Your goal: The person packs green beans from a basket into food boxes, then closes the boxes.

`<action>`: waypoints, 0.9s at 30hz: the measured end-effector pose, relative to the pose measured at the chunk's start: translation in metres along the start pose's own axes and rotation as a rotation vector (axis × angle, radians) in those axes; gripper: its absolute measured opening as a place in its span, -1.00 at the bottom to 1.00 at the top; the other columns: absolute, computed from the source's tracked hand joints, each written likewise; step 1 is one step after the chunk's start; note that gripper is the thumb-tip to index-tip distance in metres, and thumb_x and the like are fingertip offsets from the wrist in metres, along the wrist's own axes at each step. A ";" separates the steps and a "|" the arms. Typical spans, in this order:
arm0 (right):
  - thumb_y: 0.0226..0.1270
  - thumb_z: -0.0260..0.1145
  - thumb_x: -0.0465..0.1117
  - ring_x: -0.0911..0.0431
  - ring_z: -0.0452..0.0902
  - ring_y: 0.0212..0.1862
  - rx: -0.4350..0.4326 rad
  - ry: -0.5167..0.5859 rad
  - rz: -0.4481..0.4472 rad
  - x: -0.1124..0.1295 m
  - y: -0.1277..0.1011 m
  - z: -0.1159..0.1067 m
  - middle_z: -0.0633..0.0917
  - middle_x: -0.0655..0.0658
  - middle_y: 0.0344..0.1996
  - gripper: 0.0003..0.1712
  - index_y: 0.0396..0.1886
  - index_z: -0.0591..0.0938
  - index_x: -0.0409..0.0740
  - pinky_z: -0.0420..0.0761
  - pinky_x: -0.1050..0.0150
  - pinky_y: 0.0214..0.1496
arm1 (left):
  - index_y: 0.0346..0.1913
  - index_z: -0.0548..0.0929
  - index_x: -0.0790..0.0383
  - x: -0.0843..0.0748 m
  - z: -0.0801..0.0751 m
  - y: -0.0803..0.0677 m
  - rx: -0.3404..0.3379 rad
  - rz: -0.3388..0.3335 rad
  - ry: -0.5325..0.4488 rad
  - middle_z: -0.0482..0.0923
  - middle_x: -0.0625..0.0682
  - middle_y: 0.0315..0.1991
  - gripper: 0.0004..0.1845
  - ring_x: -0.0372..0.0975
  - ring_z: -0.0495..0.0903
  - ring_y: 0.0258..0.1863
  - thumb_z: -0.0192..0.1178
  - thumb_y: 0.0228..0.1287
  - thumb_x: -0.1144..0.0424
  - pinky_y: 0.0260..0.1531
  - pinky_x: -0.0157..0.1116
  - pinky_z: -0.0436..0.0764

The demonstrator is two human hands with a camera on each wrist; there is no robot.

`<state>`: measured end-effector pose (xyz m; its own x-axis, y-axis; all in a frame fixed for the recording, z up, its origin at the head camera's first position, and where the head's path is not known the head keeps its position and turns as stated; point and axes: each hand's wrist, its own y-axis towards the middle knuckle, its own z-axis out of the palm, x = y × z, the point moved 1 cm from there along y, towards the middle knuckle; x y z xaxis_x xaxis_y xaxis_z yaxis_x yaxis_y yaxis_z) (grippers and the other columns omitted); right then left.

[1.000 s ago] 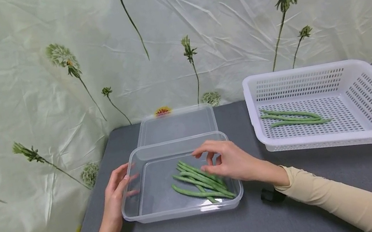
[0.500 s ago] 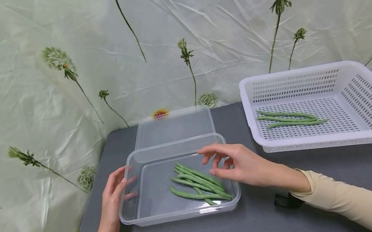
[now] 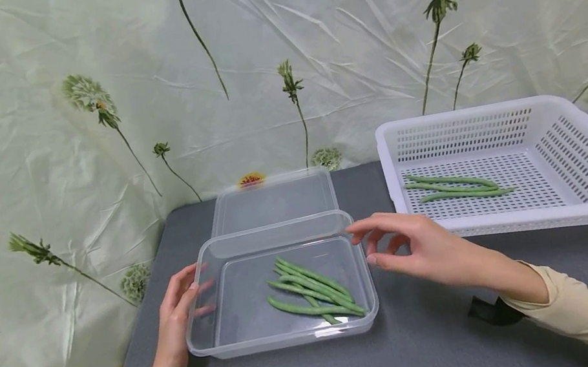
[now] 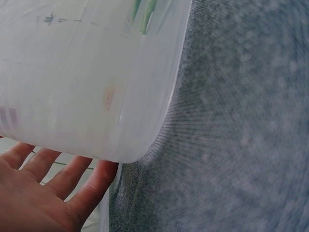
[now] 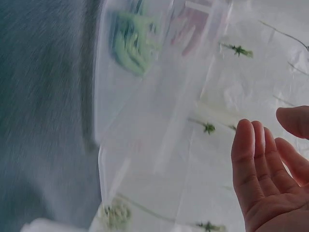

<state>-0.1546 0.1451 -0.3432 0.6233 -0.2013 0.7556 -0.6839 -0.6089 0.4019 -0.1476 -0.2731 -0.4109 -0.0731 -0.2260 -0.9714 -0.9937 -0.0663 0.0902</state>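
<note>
A clear plastic container sits on the grey table with several green beans lying in its right half. My left hand rests with straight fingers against the container's left wall; the left wrist view shows those fingers beside the container. My right hand hovers just past the container's right rim, fingers loosely spread and holding nothing. In the right wrist view its fingers are apart from the blurred container.
The clear lid lies behind the container. A white slotted basket stands at the right with a few green beans in it. A flower-printed sheet closes off the back and left.
My right hand has drawn back from over the beans in the container, moving right past its rim. The left hand stays at the left wall.
</note>
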 end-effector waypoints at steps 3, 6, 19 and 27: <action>0.32 0.37 -0.34 0.20 0.60 -0.10 -0.019 -0.046 0.015 0.001 -0.008 -0.013 0.64 0.06 0.02 -0.45 0.27 0.52 0.09 0.62 0.26 -0.18 | 0.37 0.32 0.28 0.001 -0.001 -0.001 -0.002 -0.004 -0.004 0.46 0.05 0.25 -0.56 -0.21 0.58 0.09 -0.10 0.59 0.14 -0.22 -0.18 0.65; 0.30 0.37 -0.37 0.19 0.59 -0.09 -0.042 -0.091 0.019 0.003 -0.015 -0.026 0.64 0.10 0.02 -0.43 0.27 0.52 0.08 0.62 0.28 -0.16 | 0.37 0.31 0.28 0.001 -0.001 -0.002 -0.002 -0.004 -0.005 0.46 0.05 0.25 -0.56 -0.23 0.58 0.08 -0.10 0.59 0.14 -0.23 -0.19 0.65; 0.17 0.40 -0.52 0.24 0.59 -0.10 -0.074 -0.255 -0.017 0.003 -0.036 -0.074 0.67 0.03 -0.02 -0.34 0.24 0.55 0.03 0.58 0.41 -0.14 | 0.37 0.30 0.31 0.001 -0.001 0.000 0.013 0.035 -0.020 0.44 0.09 0.26 -0.56 -0.23 0.58 0.07 -0.11 0.60 0.16 -0.23 -0.20 0.65; 0.16 0.42 -0.50 0.27 0.59 -0.10 -0.030 -0.385 -0.006 0.004 -0.035 -0.106 0.67 0.11 -0.01 -0.33 0.25 0.55 0.01 0.57 0.44 -0.15 | 0.38 0.30 0.31 0.000 0.000 0.000 0.010 0.026 -0.003 0.43 0.11 0.26 -0.56 -0.25 0.58 0.07 -0.12 0.60 0.15 -0.23 -0.20 0.65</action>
<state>-0.1682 0.2464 -0.2992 0.7202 -0.4747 0.5060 -0.6871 -0.5892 0.4252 -0.1481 -0.2729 -0.4106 -0.0993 -0.2248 -0.9693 -0.9922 -0.0511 0.1135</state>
